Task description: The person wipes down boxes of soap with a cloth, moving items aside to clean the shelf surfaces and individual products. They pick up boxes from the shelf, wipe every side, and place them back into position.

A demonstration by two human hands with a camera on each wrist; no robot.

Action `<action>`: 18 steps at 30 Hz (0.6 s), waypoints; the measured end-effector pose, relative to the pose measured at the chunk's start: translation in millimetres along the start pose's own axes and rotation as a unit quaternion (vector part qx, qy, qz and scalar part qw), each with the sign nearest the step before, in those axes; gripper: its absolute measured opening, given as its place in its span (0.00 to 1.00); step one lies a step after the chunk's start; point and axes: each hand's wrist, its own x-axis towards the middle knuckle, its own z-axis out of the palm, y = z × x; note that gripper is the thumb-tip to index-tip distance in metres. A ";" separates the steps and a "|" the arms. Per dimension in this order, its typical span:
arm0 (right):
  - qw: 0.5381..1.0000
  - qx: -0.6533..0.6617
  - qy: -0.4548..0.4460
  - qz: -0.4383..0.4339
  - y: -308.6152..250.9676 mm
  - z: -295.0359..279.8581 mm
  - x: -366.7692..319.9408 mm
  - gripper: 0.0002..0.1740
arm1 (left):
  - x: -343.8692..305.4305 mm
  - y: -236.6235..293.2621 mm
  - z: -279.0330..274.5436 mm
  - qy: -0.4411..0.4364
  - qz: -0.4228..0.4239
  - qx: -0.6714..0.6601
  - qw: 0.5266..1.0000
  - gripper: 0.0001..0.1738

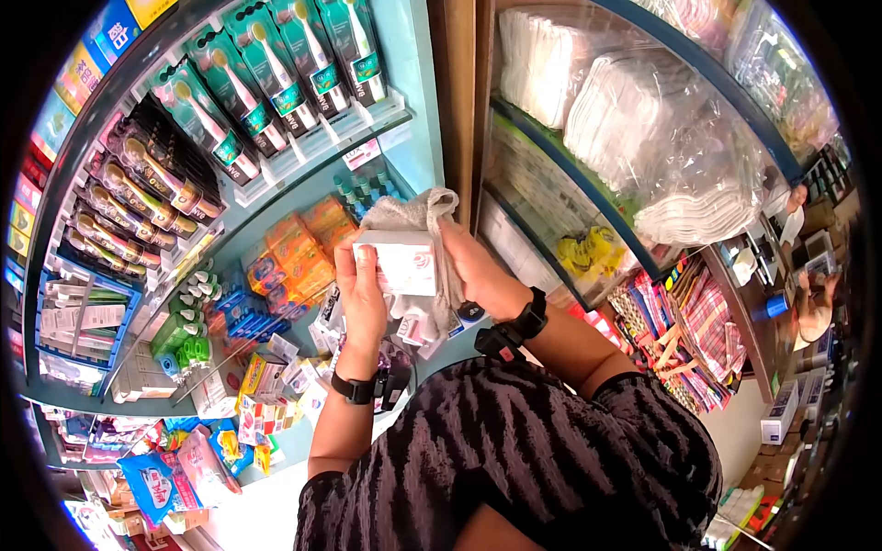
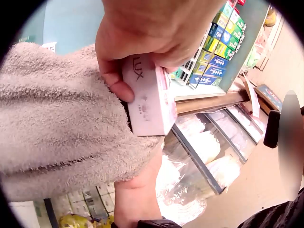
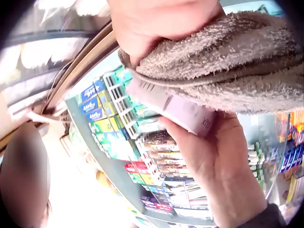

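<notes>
A small pale Lux soap box (image 1: 404, 266) is pinched between the thumb and fingers of my left hand (image 1: 361, 289). Its Lux lettering shows on one side in the left wrist view. My right hand (image 1: 476, 271) grips a grey terry cloth (image 1: 446, 207), which drapes behind and beside the box. In the right wrist view the cloth (image 3: 228, 61) lies along the box (image 3: 175, 107) and covers part of it. Part of my right hand is hidden by the cloth in the left wrist view.
Packaged toothbrushes (image 1: 266, 78) hang in a shelf unit at the left, above orange packs (image 1: 299, 248) and small bottles (image 1: 188, 317). Several loose boxes (image 1: 262, 386) lie lower down. At the right, a glass-fronted cabinet holds white bagged goods (image 1: 634, 110), with folded fabrics (image 1: 684, 340) below.
</notes>
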 end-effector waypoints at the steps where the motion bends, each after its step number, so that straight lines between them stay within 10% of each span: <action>1: 0.999 0.010 -0.029 0.042 0.0 -7.1 0.3 0.29 | 1.4 -0.3 -1.8 -0.014 -0.021 -0.061 0.998 0.19; 5: 0.991 0.015 -0.046 0.125 8.3 -4.9 -5.2 0.30 | -3.7 5.1 11.0 0.005 0.018 0.048 0.999 0.19; 8: 0.994 0.020 -0.042 0.099 2.0 1.6 -11.7 0.30 | 2.1 14.0 12.6 0.059 0.222 0.379 0.896 0.17; 13: 0.990 -0.094 0.005 -0.102 1.7 9.4 -9.6 0.20 | -8.3 20.5 20.9 -0.057 0.072 0.171 0.981 0.20; 16: 0.947 -0.225 0.075 -0.218 7.7 -1.1 1.5 0.17 | -24.0 42.3 27.9 -0.127 -0.020 0.041 0.991 0.39; 18: 0.946 -0.241 0.096 -0.197 8.3 -11.0 2.1 0.15 | -29.5 46.7 33.3 -0.146 -0.025 0.156 0.977 0.42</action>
